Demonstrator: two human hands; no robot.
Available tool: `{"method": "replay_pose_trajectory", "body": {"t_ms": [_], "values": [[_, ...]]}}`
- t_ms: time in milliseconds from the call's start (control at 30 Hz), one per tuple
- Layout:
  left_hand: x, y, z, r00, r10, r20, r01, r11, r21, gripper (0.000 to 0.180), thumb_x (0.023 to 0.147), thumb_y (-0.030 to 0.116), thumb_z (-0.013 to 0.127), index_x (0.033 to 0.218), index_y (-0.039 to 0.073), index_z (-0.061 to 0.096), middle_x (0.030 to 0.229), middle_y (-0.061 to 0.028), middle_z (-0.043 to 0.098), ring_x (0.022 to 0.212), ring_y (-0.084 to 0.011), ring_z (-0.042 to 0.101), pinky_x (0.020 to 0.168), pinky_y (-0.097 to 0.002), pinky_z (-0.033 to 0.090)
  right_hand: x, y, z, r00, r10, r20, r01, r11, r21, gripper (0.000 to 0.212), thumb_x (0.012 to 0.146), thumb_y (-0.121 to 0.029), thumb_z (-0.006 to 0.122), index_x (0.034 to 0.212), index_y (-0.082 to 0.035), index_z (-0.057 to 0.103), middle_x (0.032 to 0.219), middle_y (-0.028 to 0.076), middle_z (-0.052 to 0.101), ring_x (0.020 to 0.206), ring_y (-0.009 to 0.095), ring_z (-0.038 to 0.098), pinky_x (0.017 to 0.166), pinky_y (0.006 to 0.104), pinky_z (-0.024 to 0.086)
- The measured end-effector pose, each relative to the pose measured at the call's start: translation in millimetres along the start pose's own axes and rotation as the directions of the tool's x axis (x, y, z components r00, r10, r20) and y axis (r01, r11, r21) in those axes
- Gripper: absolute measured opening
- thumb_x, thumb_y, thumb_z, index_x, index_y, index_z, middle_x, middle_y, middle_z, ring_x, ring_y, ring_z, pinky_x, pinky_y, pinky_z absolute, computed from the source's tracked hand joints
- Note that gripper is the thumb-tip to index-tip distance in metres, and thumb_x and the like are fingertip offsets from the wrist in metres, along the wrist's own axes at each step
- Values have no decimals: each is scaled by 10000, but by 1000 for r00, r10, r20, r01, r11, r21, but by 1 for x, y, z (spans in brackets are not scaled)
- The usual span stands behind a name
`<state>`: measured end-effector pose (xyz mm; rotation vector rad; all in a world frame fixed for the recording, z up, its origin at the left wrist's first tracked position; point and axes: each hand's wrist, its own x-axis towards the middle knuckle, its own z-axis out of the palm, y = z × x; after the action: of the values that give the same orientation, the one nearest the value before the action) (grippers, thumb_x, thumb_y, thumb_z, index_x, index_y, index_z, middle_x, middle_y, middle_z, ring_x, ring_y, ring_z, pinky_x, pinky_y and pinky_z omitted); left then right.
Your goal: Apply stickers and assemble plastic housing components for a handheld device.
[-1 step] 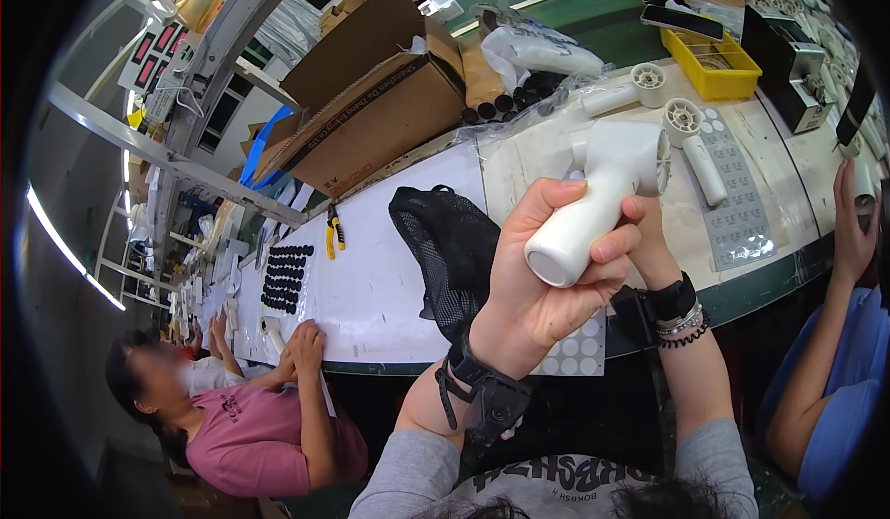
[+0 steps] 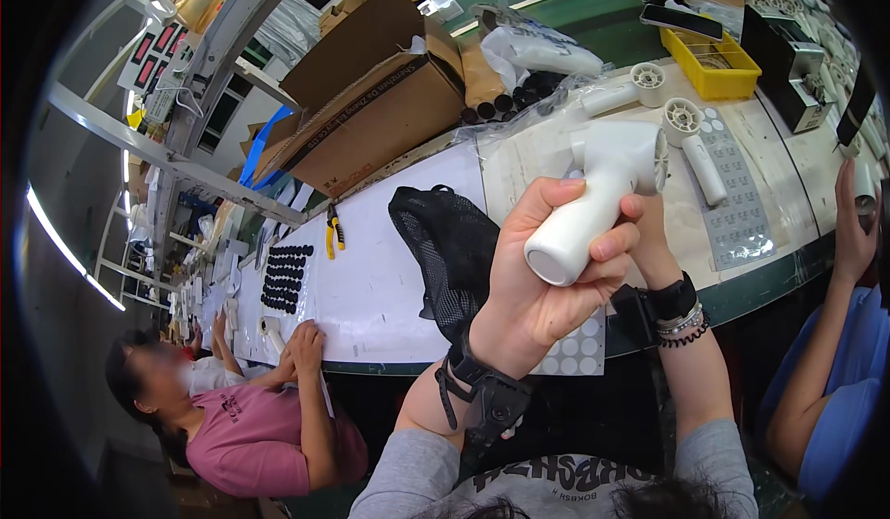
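Fan, white, one: raised above the counter, by its front edge; long axis slanting, handle toward that edge, head farther and rightward. Left hand: fingers wrapped round handle. Right hand: just behind, mostly hidden; grip cannot be told.

Seeing smooth, softly glossy plastic on the fan, mesh cloth on the black bundle, matt cardboard on the box!

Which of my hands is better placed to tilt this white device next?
Probably your left hand: its thumb and fingers grip the white device. Your right hand is mostly hidden behind it, so whether it holds anything can't be judged.
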<state>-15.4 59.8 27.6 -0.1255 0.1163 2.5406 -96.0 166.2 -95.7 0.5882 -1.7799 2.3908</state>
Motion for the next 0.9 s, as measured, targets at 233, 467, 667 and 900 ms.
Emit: {"method": "replay_pose_trajectory", "body": {"t_ms": [233, 467, 667, 900], "values": [[11, -2, -5, 947, 320, -43, -287, 897, 337, 318, 819, 159, 519, 1035, -48, 413, 907, -170, 503, 616, -181, 473, 452, -232, 366, -6, -20, -20, 811, -354, -465, 362, 929, -77, 257, 899, -81, 415, 1132, -2, 489, 916, 51, 501, 841, 116, 479, 745, 259, 416], [29, -31, -11, 741, 657, 142, -602, 556, 573, 258, 853, 182, 532, 1020, 6, 443, 905, -88, 520, 645, -167, 507, 584, -250, 433, -88, -105, 10, 798, -602, 23, 494, 632, -598, 508, 872, -262, 505, 1247, 74, 441, 1127, 209, 463, 996, 288, 467, 825, 332, 415], [32, -57, -12, 636, 729, 253, -692, 394, 605, 423, 893, 217, 542, 1197, 39, 308, 853, -61, 513, 674, -136, 539, 547, -258, 469, -102, -111, 13, 857, -516, 8, 447, 735, -510, 587, 864, -220, 549, 1328, 71, 337, 1232, 233, 368, 1097, 338, 445, 889, 388, 429], [38, -78, -12, 592, 759, 271, -683, 293, 669, 458, 904, 220, 539, 1233, 36, 279, 779, -82, 555, 682, -113, 536, 539, -241, 472, -115, -107, 3, 863, -501, -62, 418, 777, -470, 559, 851, -201, 571, 1308, 61, 383, 1258, 266, 387, 1113, 379, 467, 906, 403, 420]]}}
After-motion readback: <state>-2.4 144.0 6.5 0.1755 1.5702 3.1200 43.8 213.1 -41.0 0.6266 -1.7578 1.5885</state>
